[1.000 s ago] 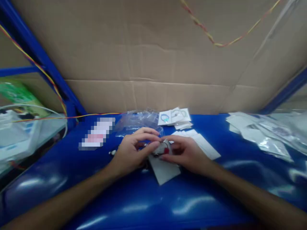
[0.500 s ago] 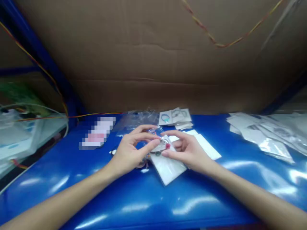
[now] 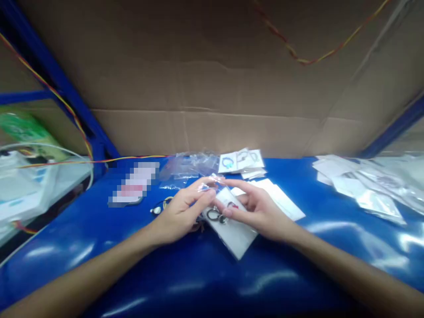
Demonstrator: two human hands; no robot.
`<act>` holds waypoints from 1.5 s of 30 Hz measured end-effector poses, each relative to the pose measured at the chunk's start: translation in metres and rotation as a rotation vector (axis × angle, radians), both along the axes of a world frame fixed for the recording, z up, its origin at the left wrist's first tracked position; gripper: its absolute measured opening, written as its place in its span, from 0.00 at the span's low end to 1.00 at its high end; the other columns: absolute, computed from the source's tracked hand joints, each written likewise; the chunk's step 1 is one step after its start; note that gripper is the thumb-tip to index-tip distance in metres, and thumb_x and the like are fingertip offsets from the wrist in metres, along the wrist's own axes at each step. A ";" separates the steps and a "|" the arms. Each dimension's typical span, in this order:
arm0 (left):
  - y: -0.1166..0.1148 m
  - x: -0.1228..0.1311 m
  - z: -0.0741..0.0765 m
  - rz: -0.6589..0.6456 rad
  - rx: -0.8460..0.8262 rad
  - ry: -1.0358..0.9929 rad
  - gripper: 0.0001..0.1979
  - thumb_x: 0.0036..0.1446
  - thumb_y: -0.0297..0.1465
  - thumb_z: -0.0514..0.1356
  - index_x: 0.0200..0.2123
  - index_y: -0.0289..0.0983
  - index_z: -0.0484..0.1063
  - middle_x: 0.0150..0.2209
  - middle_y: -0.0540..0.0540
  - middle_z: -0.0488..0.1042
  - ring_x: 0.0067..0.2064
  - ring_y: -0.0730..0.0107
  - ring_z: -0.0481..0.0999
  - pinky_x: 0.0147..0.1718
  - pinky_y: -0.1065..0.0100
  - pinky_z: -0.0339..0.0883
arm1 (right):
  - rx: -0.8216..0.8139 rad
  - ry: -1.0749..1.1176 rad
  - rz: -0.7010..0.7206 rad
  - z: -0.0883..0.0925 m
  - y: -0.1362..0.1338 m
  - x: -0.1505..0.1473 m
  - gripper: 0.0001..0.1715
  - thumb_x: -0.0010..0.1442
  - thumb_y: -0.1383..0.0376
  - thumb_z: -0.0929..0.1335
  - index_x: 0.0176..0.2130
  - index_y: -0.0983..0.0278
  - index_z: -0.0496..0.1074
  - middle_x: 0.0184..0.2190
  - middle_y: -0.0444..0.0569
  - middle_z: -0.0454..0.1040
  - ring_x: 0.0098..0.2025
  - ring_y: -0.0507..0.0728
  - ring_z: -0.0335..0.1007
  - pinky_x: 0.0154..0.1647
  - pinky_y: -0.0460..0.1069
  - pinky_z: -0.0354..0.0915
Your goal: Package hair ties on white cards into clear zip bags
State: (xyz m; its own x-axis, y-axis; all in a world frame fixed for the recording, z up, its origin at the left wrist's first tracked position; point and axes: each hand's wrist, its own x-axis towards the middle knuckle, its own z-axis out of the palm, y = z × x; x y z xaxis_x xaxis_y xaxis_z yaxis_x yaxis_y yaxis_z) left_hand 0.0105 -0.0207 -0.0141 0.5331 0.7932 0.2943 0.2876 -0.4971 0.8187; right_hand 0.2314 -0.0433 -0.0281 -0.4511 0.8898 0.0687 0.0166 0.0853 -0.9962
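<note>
A white card (image 3: pixel 236 240) lies tilted on the blue table between my hands. On its upper part sit a dark ring-shaped band (image 3: pixel 213 214) and a small red piece (image 3: pixel 233 205), with what looks like clear plastic about them. My left hand (image 3: pixel 179 216) is pinched on the clear plastic (image 3: pixel 204 188) at the card's upper left. From the other side my right hand (image 3: pixel 265 210) grips the card's upper edge, thumb on top near the band. Partly hidden by my left hand, a small cluster of bands (image 3: pixel 166 203) lies on the table.
Clear plastic bags (image 3: pixel 188 164) and cards with bands (image 3: pixel 228 162) lie at the back. White cards (image 3: pixel 287 202) sit behind my right hand, and bagged cards (image 3: pixel 374 194) are piled at the right. A pixelated phone-like object (image 3: pixel 134 187) lies left. A twisted wire (image 3: pixel 139 157) crosses the back.
My left fingers have shifted onto clear plastic, which now shows at their tips. The dark band lies more exposed on the card, and the red piece sits closer to my right fingers.
</note>
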 end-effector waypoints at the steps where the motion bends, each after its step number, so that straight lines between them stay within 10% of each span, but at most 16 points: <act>1: 0.000 0.000 0.000 -0.015 -0.005 0.004 0.21 0.71 0.38 0.53 0.36 0.45 0.86 0.58 0.46 0.77 0.59 0.54 0.76 0.59 0.58 0.68 | -0.006 -0.002 0.006 0.000 0.000 0.000 0.39 0.61 0.56 0.75 0.67 0.56 0.63 0.26 0.41 0.74 0.22 0.49 0.62 0.20 0.43 0.55; 9: 0.005 0.004 -0.005 0.188 -0.087 -0.281 0.08 0.58 0.36 0.68 0.36 0.37 0.81 0.48 0.40 0.80 0.51 0.56 0.80 0.50 0.59 0.75 | -0.048 0.019 -0.070 -0.004 0.003 0.000 0.28 0.65 0.53 0.71 0.61 0.60 0.69 0.29 0.44 0.78 0.23 0.50 0.68 0.21 0.43 0.58; 18: 0.003 0.010 -0.003 0.171 -0.401 -0.455 0.26 0.55 0.31 0.71 0.49 0.42 0.60 0.30 0.55 0.77 0.27 0.72 0.79 0.27 0.73 0.74 | -0.042 0.135 -0.205 0.002 0.005 -0.003 0.19 0.61 0.52 0.74 0.43 0.61 0.69 0.27 0.43 0.79 0.25 0.52 0.72 0.25 0.45 0.64; 22: 0.003 0.010 -0.005 0.157 -0.355 -0.478 0.25 0.56 0.30 0.70 0.48 0.44 0.57 0.30 0.56 0.77 0.28 0.72 0.80 0.29 0.73 0.74 | 0.057 0.052 -0.261 0.003 0.007 -0.002 0.18 0.63 0.52 0.73 0.32 0.64 0.73 0.28 0.47 0.79 0.29 0.53 0.73 0.30 0.47 0.68; 27: 0.001 0.007 -0.004 0.088 -0.326 -0.427 0.22 0.58 0.31 0.69 0.47 0.44 0.59 0.36 0.52 0.78 0.31 0.71 0.81 0.29 0.73 0.74 | 0.083 0.135 -0.369 0.003 0.011 -0.001 0.24 0.56 0.56 0.78 0.45 0.61 0.67 0.27 0.42 0.80 0.23 0.52 0.74 0.24 0.46 0.69; 32: -0.001 0.004 -0.002 0.039 -0.288 -0.352 0.10 0.63 0.34 0.65 0.46 0.40 0.71 0.42 0.47 0.80 0.41 0.65 0.83 0.39 0.69 0.77 | 0.126 0.166 -0.389 0.006 0.009 -0.001 0.23 0.56 0.57 0.78 0.39 0.58 0.62 0.26 0.42 0.81 0.20 0.53 0.74 0.20 0.46 0.69; 45: 0.001 0.006 0.008 0.225 -0.396 -0.224 0.25 0.56 0.40 0.70 0.54 0.36 0.79 0.48 0.40 0.85 0.46 0.50 0.85 0.49 0.54 0.78 | 0.207 -0.075 -0.322 0.009 0.011 0.007 0.20 0.59 0.58 0.76 0.49 0.63 0.81 0.37 0.51 0.86 0.36 0.59 0.84 0.37 0.51 0.79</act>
State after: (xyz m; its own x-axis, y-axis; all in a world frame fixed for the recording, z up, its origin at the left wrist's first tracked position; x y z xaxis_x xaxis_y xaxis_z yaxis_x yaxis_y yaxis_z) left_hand 0.0169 -0.0197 -0.0062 0.2940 0.9551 0.0354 0.1482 -0.0822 0.9855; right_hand 0.2382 -0.0324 -0.0192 -0.1612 0.9576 0.2389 0.1471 0.2627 -0.9536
